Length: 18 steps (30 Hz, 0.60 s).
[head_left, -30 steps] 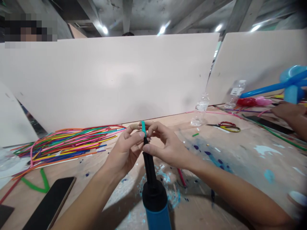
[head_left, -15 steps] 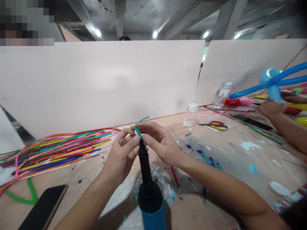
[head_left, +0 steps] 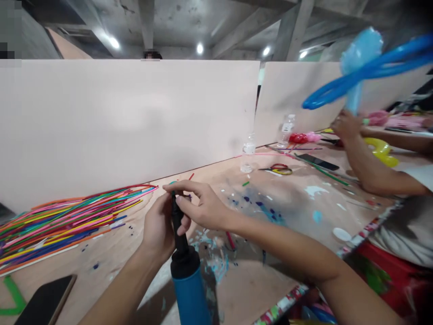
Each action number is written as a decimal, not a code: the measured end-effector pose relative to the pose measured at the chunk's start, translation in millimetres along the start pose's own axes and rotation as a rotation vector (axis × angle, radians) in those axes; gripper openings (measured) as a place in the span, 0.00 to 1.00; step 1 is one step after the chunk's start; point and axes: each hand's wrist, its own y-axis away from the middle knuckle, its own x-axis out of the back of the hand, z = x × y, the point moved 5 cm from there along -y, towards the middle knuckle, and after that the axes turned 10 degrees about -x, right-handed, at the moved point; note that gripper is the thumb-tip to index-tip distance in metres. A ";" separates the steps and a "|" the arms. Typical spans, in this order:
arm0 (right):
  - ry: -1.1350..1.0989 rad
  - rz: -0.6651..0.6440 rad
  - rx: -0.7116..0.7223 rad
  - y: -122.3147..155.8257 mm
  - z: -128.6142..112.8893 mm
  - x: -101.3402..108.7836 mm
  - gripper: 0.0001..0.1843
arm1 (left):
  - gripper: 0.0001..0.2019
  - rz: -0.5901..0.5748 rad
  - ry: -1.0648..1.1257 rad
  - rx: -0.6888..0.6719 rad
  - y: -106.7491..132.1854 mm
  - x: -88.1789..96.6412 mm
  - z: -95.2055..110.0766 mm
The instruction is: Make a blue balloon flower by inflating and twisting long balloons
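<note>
Teal balloon [head_left: 172, 183] likely light, stretchy, tear-prone: pinch at pump [head_left: 191, 293] nozzle, where left hand [head_left: 158, 228] and right hand [head_left: 204, 205] curl fingers, grip hidden, can't tell.

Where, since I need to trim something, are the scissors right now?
In the head view, the scissors lie right of centre on the table, just right of the nearer bottle and left of the farther phone.

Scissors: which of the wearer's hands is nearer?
Right. The right hand is left of the scissors and nearer the camera, at the pump; the left hand is farther left.
</note>
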 end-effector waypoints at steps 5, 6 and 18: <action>0.067 0.017 0.042 3.2 -2.9 -2.7 0.25 | 0.20 0.001 0.029 -0.064 1.6 -1.3 1.2; 0.127 0.044 0.078 4.0 -6.2 -2.2 0.25 | 0.20 0.003 0.030 -0.050 1.4 -0.9 -0.3; 0.979 0.527 0.299 50.3 24.9 108.3 0.23 | 0.10 0.344 -0.092 -0.033 -66.6 124.0 -5.8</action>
